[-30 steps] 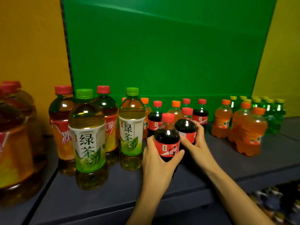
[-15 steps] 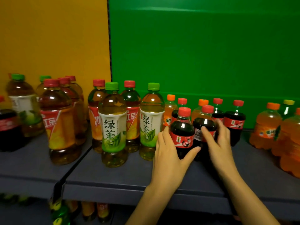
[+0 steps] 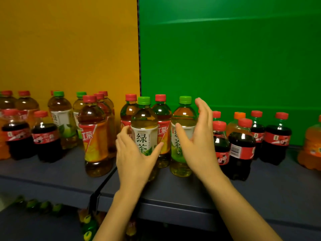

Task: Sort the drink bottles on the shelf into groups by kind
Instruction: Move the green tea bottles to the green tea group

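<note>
Two green-capped green tea bottles stand at the shelf's front middle, one (image 3: 144,119) on the left and one (image 3: 184,117) on the right. My left hand (image 3: 133,157) is spread around the left one, fingers at its left side and thumb across its label. My right hand (image 3: 198,141) is opened around the right one, thumb in front of the label and fingers straight up at its right side. Two red-capped red tea bottles (image 3: 161,110) stand just behind them. Small cola bottles (image 3: 241,146) stand to the right of my right hand.
On the left shelf board stand several red tea bottles (image 3: 93,136), green tea bottles (image 3: 60,115) and small colas (image 3: 46,136). Orange sodas (image 3: 312,145) sit at the far right. The grey shelf (image 3: 173,192) has a front edge; green bottles (image 3: 45,206) lie on the level below.
Both hands let go of the two small cola bottles and moved left to the pair of green tea bottles. The view has swung left.
</note>
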Demonstrator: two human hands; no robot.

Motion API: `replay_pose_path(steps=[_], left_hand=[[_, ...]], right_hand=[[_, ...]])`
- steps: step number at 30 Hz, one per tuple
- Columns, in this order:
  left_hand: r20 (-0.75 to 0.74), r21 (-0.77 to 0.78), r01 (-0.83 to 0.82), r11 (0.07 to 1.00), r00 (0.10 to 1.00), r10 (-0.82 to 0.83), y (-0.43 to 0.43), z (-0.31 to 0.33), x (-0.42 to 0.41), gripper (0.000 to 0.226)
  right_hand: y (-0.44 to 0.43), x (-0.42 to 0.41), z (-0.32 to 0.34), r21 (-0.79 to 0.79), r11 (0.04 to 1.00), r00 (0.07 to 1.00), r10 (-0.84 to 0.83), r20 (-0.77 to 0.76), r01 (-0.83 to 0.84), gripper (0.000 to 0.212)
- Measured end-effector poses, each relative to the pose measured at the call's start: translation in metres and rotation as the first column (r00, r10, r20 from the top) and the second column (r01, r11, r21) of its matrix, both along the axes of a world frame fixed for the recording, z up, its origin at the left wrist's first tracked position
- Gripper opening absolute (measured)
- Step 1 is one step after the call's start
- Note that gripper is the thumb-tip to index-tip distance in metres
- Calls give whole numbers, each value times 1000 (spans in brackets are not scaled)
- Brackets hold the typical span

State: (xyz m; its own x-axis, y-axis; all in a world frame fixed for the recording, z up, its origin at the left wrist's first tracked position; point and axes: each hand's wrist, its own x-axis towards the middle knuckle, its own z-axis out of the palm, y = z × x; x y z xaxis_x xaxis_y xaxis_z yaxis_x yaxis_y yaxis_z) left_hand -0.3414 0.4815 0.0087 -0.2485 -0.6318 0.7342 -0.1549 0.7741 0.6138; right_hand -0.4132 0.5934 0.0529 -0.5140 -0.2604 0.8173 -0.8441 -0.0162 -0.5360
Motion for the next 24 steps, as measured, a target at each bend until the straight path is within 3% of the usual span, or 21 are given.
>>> replay_pose_path(steps=[5, 9, 15, 18, 24], left_hand=[[0, 176, 118, 977, 993, -120, -14, -11, -9, 83], [-18, 206, 154, 966, 988, -154, -20, -15, -11, 68], [-111, 187, 211, 959, 975, -193, -14, -18, 7, 51], [-223, 168, 276, 946, 946, -236, -11, -18, 25, 49], [-292, 148, 315, 937, 920, -263, -28, -9, 75, 56]], right_hand=[[-31, -17, -18, -27, 998, 988, -44, 151, 49, 87], [-41, -21, -38, -94, 992, 969, -59, 239, 83, 97], [-41, -28, -51, -87, 996, 908, 27, 419, 11, 84], [-37, -21, -51, -117, 992, 898, 93, 429, -47, 78], [-36, 17, -48, -172, 968, 883, 238, 404, -183, 66]])
